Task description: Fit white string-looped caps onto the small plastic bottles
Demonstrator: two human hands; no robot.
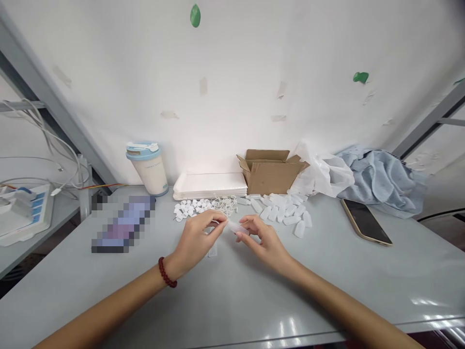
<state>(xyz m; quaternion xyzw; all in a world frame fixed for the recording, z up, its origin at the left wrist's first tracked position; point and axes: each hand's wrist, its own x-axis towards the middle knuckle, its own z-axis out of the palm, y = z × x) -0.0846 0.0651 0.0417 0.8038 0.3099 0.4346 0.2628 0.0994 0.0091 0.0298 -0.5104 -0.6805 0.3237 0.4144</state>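
Between my hands, above the grey table (232, 300), is a small translucent white piece (238, 228). My right hand (264, 241) pinches it between thumb and fingers. My left hand (201, 236), with a dark red bead bracelet on the wrist, is closed in a pinch at the piece's left tip; whatever its fingertips hold is too small to make out. Just behind my hands lie a pile of small white parts (189, 208), a tangle of white strings (225, 206) and many similar translucent pieces (279, 212). Another small clear piece (212, 250) lies beside my left hand.
Along the wall stand a cup (148, 169), stacked white trays (210, 185), an open cardboard box (271, 177), a plastic bag (321, 172) and blue cloth (383, 177). A phone (366, 222) lies right, a pixelated dark object (125, 225) left. A power strip (31, 213) is far left.
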